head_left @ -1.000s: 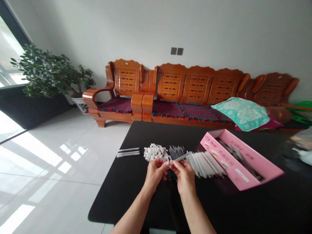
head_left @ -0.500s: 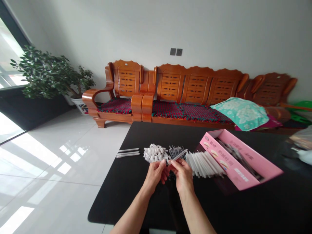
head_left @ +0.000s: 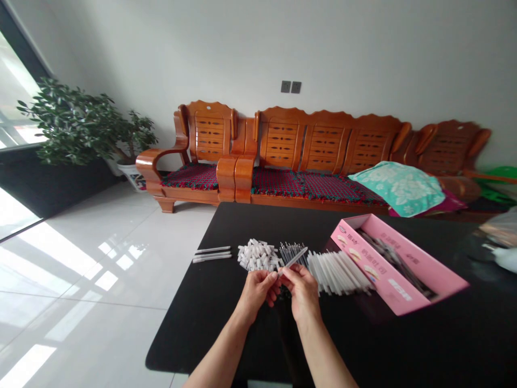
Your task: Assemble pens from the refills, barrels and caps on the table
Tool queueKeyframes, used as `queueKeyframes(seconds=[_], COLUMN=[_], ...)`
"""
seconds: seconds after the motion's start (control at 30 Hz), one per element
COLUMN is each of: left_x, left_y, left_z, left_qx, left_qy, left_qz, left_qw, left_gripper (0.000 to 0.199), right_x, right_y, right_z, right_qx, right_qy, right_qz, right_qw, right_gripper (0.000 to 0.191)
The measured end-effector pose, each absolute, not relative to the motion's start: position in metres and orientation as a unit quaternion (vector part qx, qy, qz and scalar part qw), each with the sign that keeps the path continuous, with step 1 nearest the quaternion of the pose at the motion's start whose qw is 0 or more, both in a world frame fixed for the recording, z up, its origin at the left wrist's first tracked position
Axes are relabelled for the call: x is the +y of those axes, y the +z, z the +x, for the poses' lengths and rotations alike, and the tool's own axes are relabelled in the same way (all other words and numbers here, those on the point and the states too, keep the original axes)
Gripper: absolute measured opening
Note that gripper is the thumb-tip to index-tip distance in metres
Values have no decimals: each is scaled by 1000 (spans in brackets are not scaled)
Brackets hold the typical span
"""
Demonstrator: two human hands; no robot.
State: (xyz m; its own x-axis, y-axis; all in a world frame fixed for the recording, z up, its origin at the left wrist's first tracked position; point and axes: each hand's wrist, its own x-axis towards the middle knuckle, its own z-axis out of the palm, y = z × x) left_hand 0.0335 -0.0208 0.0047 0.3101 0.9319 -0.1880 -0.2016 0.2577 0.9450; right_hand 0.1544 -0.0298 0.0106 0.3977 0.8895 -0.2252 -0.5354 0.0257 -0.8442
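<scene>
My hands are close together over the black table, and my right hand [head_left: 302, 293] pinches a slim clear pen tube [head_left: 293, 260] near its lower end. My left hand [head_left: 257, 295] has its fingertips at the tube's lower end, where a small white tip shows. Just beyond them lies a heap of short white pen caps [head_left: 257, 255], with a bundle of thin clear refills [head_left: 293, 253] beside it. Long white pen barrels [head_left: 335, 273] fan out to the right. Several dark small parts [head_left: 285, 292] lie under my hands, mostly hidden.
A few finished white pens [head_left: 212, 254] lie left of the heap on the black table [head_left: 226, 337]. A pink open carton [head_left: 388, 264] holding dark items stands at the right. A wooden sofa [head_left: 307, 161] stands beyond the table's far edge, with a potted plant [head_left: 76, 126] to the left.
My hands stay almost in place, holding the tube. Its upper end has shifted slightly left, and the whole view has shifted slightly.
</scene>
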Motion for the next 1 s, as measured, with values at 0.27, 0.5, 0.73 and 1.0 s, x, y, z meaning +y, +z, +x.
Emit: queueKeyframes(seconds=[0.27, 0.5, 0.73, 1.0], left_x=[-21, -23, 15, 23], left_y=[0, -8, -34, -33], left_z=[35, 25, -22, -9], left_qx=[452, 493, 641, 679], left_qy=[448, 428, 410, 291], left_qz=[486, 612, 580, 647], left_qw=[599, 447, 291, 190], left_gripper=[35, 25, 16, 12], right_x=[-31, -30, -38, -43], right_y=[10, 7, 1, -15], right_z=[154, 169, 203, 203], right_qx=[-196, -171, -187, -185], right_qy=[522, 511, 435, 422], right_qz=[-479, -490, -549, -558], right_qw=[678, 685, 689, 690], right_gripper=[34, 28, 24, 31])
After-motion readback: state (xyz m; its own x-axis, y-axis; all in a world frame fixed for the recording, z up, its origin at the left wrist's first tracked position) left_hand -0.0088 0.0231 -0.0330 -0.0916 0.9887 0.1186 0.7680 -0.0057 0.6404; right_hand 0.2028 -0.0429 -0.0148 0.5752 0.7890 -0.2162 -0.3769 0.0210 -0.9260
